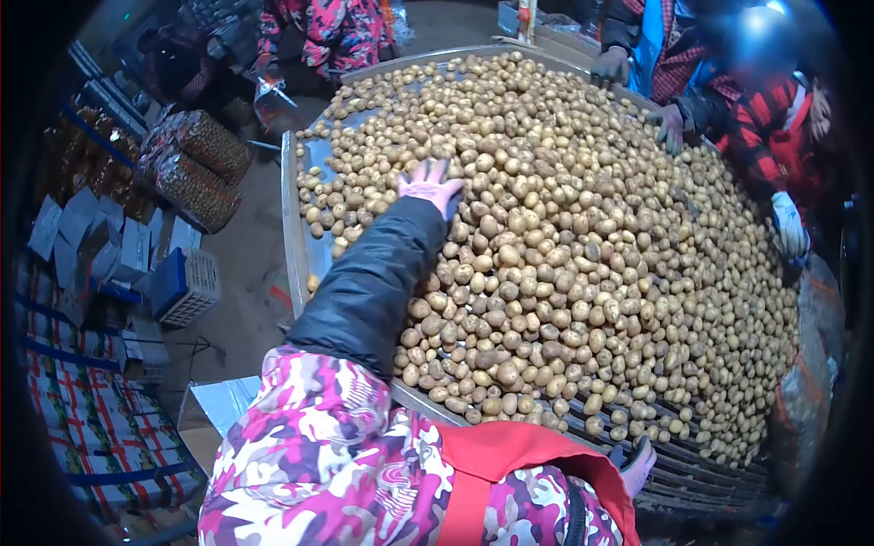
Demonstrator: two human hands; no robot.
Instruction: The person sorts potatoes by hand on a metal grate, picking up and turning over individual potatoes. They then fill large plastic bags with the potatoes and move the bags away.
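My left hand (pixel 431 187), in a pink glove with dark fingertips, reaches far over the heap of potatoes (pixel 546 237). Its fingers are spread on the potatoes near the upper left of the heap, holding nothing. A dark sleeve covers that forearm. My right hand (pixel 639 464), gloved alike, is low at the near edge, beside the dark slats (pixel 692 478) of the sorting table. Part of it is hidden by the red apron; its visible fingers point up and apart, with nothing seen between them.
The table's metal rim (pixel 293 209) runs along the left. Co-workers' gloved hands (pixel 672 126) rest at the far right edge; another white glove (pixel 788 226) is at the right. Full net sacks (pixel 196 187), a crate (pixel 188 287) and stacked boxes (pixel 118 428) stand left.
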